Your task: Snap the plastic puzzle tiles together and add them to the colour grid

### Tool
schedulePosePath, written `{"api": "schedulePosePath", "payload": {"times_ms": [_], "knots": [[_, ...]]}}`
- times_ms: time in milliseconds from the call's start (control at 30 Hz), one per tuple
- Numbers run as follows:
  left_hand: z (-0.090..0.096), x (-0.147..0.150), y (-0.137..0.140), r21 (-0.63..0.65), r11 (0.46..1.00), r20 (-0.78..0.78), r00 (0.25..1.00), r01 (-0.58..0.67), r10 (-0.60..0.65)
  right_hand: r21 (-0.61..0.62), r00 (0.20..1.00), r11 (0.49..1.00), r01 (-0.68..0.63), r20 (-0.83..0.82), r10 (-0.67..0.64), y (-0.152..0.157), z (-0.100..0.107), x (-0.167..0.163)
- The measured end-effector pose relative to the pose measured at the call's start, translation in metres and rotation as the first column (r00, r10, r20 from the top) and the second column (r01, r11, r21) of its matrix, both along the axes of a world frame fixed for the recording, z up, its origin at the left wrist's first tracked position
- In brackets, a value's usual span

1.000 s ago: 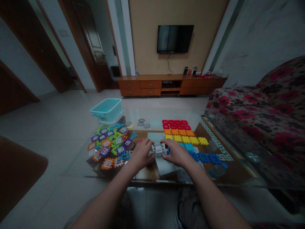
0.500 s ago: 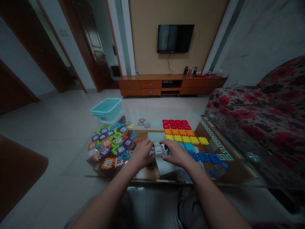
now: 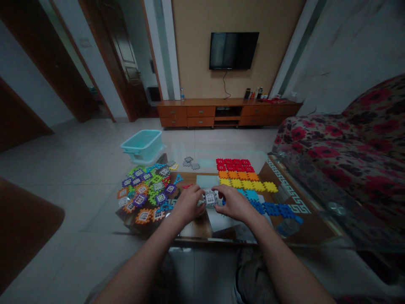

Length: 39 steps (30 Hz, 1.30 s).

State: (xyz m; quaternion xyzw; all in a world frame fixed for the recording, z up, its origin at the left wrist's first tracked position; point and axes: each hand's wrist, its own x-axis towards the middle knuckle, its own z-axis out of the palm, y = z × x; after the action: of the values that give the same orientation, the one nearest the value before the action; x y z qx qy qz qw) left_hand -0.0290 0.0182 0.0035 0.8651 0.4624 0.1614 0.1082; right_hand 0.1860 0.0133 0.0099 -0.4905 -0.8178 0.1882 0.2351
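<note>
A grey interlocking tile with a white window pattern is held between both hands, over the near middle of the glass table. My left hand grips its left side, fingers curled toward it. On the opposite side my right hand pinches the tile between thumb and fingers. Just right of my right hand lie light blue tiles and dark blue tiles. Beyond them run rows of yellow tiles, orange tiles and red tiles.
Mixed tiles are heaped on the glass table at left. Several plain grey tiles lie at the far side. A turquoise bin stands at the far left corner. Near the right front is a plastic bottle with a blue cap.
The grey tile has tilted slightly between my fingers, so its window face shows a little more clearly. Both hands stay almost in place.
</note>
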Motion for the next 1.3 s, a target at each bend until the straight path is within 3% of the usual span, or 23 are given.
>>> {"api": "schedulePosePath", "payload": {"times_ms": [433, 933, 1300], "knots": [[-0.0012, -0.0015, 0.0004, 0.010, 1.000, 0.040, 0.999, 0.008, -0.008, 0.030, 1.000, 1.000, -0.007, -0.016, 0.008, -0.0001, -0.0007, -0.0018], [-0.0096, -0.0012, 0.0026, -0.048, 0.999, 0.199, 0.980, 0.016, -0.006, -0.036, 1.000, 0.999, 0.009, 0.007, -0.009, 0.0006, -0.0042, 0.0023], [-0.0040, 0.0012, 0.0017, -0.072, 0.997, 0.171, 0.985, -0.002, 0.015, -0.032, 1.000, 0.999, 0.007, -0.003, -0.007, -0.0018, -0.0016, 0.0014]]}}
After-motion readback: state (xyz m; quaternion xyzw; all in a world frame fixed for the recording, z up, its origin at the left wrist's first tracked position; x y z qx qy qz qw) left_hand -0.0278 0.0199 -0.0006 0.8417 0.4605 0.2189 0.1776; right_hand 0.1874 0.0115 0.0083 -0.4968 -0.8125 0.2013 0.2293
